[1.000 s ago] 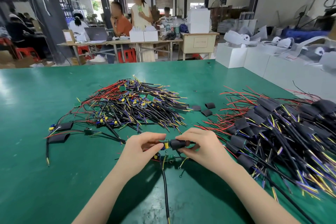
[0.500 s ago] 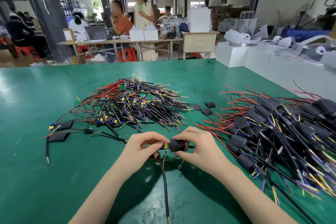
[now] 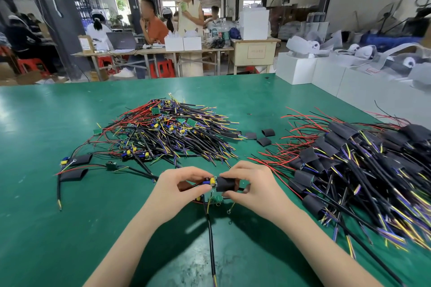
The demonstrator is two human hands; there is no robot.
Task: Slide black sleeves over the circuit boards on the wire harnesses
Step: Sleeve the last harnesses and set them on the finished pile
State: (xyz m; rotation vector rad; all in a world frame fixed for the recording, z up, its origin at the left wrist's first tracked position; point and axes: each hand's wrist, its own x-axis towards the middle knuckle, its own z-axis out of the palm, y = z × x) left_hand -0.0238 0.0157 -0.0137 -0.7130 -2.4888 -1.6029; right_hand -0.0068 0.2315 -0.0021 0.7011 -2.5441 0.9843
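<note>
- Black sleeve [image 3: 225,184], short and tube-shaped, is held just above the green worktop [image 3: 70,228], near its front edge, between the person's two hands.
- Right hand [image 3: 253,185] pinches the sleeve: its fingers [image 3: 235,170] curl over the top and the thumb presses from below.
- Left hand [image 3: 178,187] pinches the circuit board [image 3: 210,181], whose yellow and blue parts show just at the sleeve's left mouth; the fingers are curled narrowly around it.
- The board's right part sits inside the sleeve, its left end sticks out.
- A second small green board [image 3: 217,199] lies on the worktop right under the hands, with a black cable [image 3: 211,235] running from it toward the person.
- A heap of bare harnesses [image 3: 168,137], with red, black, yellow and purple wires and uncovered green boards, lies behind the hands, slightly left.
- A larger heap of sleeved harnesses [image 3: 354,170] lies to the right, its boards covered in black tubes.
- Three loose sleeves [image 3: 264,141] lie on the worktop between the two heaps.
- Two more flat sleeves [image 3: 74,174] lie at the left, among stray wires.
- Beyond the worktop, people stand and sit at a long table [image 3: 149,52]; white boxes [image 3: 326,74] line the right side.
</note>
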